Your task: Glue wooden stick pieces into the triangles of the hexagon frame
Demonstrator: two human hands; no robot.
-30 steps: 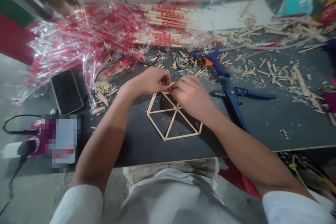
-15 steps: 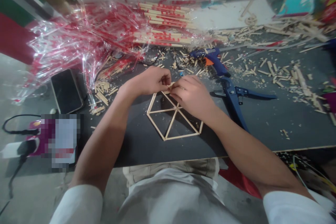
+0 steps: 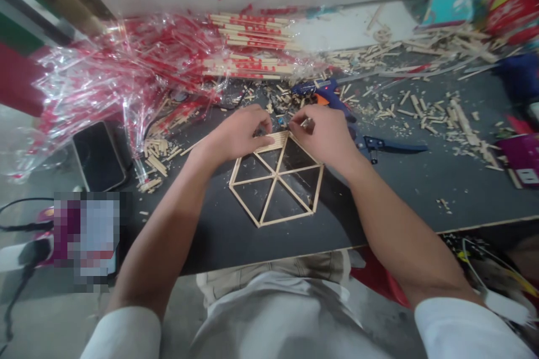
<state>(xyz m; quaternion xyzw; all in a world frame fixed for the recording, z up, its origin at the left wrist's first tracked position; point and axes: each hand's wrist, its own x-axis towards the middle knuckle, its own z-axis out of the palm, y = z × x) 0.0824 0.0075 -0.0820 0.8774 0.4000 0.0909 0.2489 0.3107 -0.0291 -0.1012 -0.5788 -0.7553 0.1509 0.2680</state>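
A six-sided frame of thin wooden sticks (image 3: 261, 220), with spokes meeting at its middle, lies on the dark table. Along its far side, one section is filled with a strip of sticks laid side by side (image 3: 275, 141). My left hand (image 3: 242, 130) is closed at the far left edge, thumb against this strip. Over the far right corner is my right hand (image 3: 324, 132), thumb and fingers pinched; whatever is between them is too small to make out. Just beyond the frame, a small blue tip (image 3: 281, 121) shows between the hands.
Behind lie a blue glue gun (image 3: 330, 95) and blue-handled cutters (image 3: 396, 147), partly behind my right hand. Stick offcuts (image 3: 416, 106) litter the right. Red-printed wrappers (image 3: 138, 56) and chopsticks (image 3: 252, 31) are piled at the back. A phone (image 3: 101, 157) lies left.
My right hand has moved right, away from my left hand, uncovering the strip of sticks and the frame's right side. My left hand stays at the far edge. The view has shifted slightly.
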